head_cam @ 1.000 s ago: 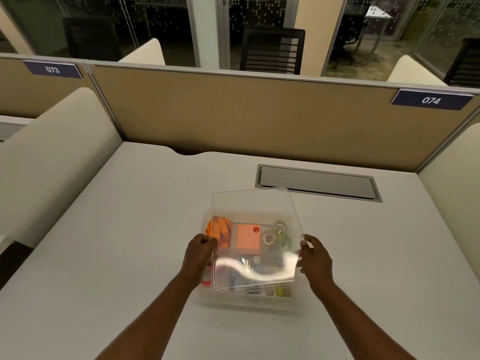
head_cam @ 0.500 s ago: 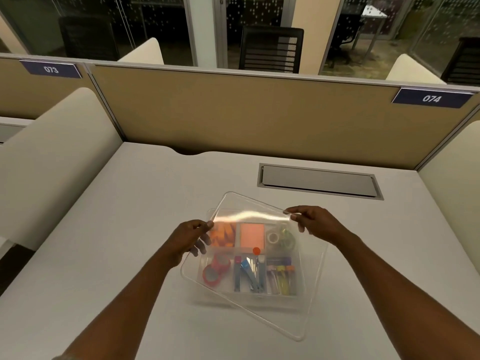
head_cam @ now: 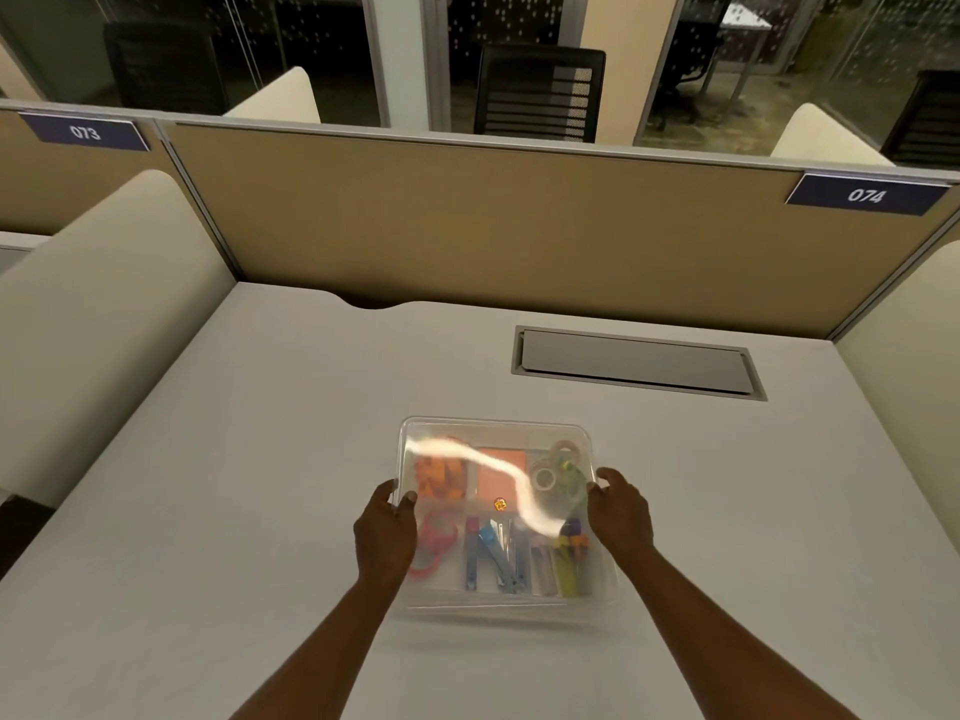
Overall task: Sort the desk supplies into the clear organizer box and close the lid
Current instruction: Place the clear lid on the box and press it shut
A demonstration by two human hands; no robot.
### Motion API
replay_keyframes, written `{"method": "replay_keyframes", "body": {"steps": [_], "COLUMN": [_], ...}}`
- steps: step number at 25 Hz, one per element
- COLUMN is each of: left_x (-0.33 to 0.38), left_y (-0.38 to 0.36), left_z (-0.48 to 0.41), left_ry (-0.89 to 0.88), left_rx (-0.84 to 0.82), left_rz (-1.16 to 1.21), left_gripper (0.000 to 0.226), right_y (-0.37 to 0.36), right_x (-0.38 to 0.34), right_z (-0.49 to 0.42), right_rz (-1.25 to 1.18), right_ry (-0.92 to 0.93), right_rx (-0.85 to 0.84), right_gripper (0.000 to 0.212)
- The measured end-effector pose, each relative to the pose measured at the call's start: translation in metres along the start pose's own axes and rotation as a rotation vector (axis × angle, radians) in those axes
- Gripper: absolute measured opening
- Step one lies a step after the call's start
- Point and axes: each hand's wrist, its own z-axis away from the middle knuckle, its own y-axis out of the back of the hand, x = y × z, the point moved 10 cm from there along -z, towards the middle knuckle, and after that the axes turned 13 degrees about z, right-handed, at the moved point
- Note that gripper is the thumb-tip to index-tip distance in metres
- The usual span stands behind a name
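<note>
The clear organizer box (head_cam: 506,608) sits on the desk in front of me, with the clear lid (head_cam: 493,433) lying flat over it. Through the lid I see orange clips (head_cam: 440,478), an orange sticky pad (head_cam: 497,478), tape rolls (head_cam: 553,467), a red tape roll (head_cam: 434,543), blue items (head_cam: 493,558) and coloured markers (head_cam: 569,561) in separate compartments. My left hand (head_cam: 387,527) grips the lid's left edge, thumb on top. My right hand (head_cam: 618,511) grips the lid's right edge.
A grey cable hatch (head_cam: 636,363) is set in the desk behind the box. Tan partition panels (head_cam: 493,226) wall the desk at the back, cream side dividers (head_cam: 93,314) on the left and right. Number plates 073 and 074 hang on the partition.
The lid was tilted and skewed over the box, held at its far corners. It now lies flat and square on the box, and both hands have moved to its side edges.
</note>
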Motion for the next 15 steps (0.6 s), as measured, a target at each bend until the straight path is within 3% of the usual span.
{"method": "replay_keyframes", "body": {"steps": [3,8,15], "left_x": [0.010,0.009,0.012], "left_y": [0.001,-0.007,-0.019], "left_z": [-0.006,-0.018,-0.042], "left_ry": [-0.070,-0.122,-0.089], "left_rx": [0.035,-0.044,-0.084], "left_rz": [-0.175,-0.387,-0.306], "left_gripper": [0.038,0.033,0.030], "right_y": [-0.003,-0.001,-0.007], "right_x": [0.006,0.007,0.012], "right_z": [0.005,0.005,-0.002], "right_rz": [-0.020,-0.007,-0.006], "right_ry": [-0.012,0.015,-0.026], "right_rx": [0.020,0.033,0.029], "right_gripper": [0.038,0.039,0.036]}}
